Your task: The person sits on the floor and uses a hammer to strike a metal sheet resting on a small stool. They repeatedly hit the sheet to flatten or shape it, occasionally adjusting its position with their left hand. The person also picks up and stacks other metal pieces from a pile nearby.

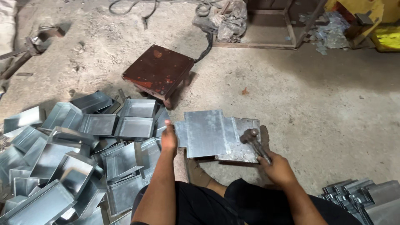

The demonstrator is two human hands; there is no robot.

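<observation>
Sheet-metal blank [207, 132], a cross-shaped piece of thin galvanised steel with notched corners, lies flat at the centre of the frame on a dark steel plate [246, 153] that rests on the concrete floor [325, 108]. I judge it light but stiff enough to hold its plane, slick on its shiny face, and sharp along the cut edges, so I would pin it by an edge tab with flat fingertips rather than wrap around it. My left hand [168, 139] does just that: fingers extended and pressed onto the blank's left tab, arm reaching straight forward from the lower middle of the frame, holding nothing closed. My right hand [278, 168] is curled tight around the handle of a hammer [254, 141], whose dark head sits on or just over the right tab of the blank; I cannot tell if it touches. The right forearm comes in from the lower right, wrist cocked inward. Left of the blank spreads a heap of finished open metal boxes [75, 158], filling the lower left. A flat stack of further blanks [366, 200] sits at the lower right corner. Above the blank, toward the upper middle, stands a low rust-red stool [159, 71].
</observation>
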